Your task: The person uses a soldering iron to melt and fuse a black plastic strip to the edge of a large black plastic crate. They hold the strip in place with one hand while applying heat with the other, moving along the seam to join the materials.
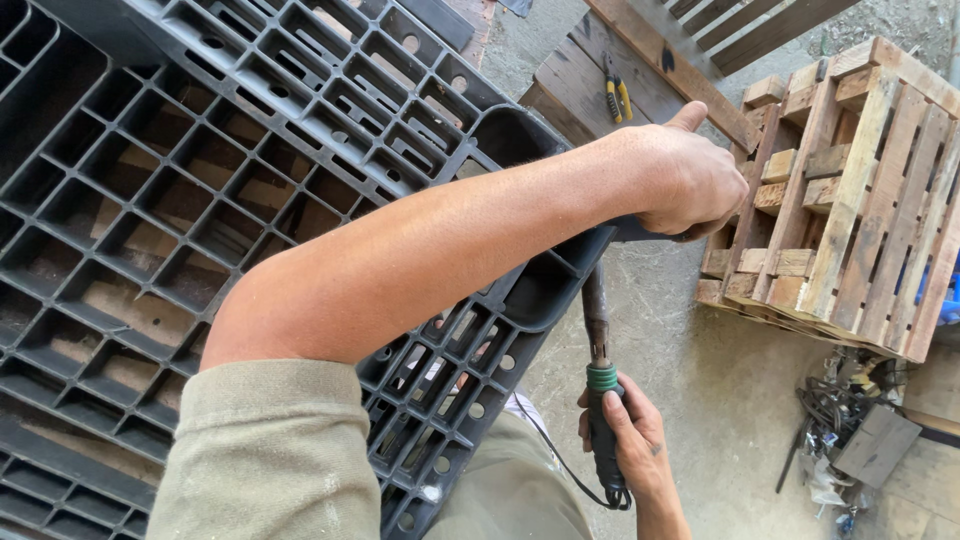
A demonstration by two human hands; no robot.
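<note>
Your left hand (690, 180), reaching across the middle of the frame toward the upper right, is closed around the corner edge of the black plastic pallet (200, 190), fingers curled under the rim and thumb lifted; it seems to be bracing that corner. The pallet fills the left and centre of the frame, its open grid of cells facing you and its corner pointing toward the right. Your right hand (625, 430), at the lower centre-right, is wrapped tight around the dark handle of a corded hot iron tool (598, 360) with a green band; the metal shaft points up and its tip sits at, or just under, the pallet's edge below your left hand, though the contact point is hidden by the rim. By the look of it you are in the middle of working that corner edge with the tip. The next move calls for a steady brace from your left hand, keeping its fingers apart from the shaft. A stack of wooden pallets (850, 190) stands at the right, and yellow-handled pliers (615, 98) lie on boards at upper centre.
</note>
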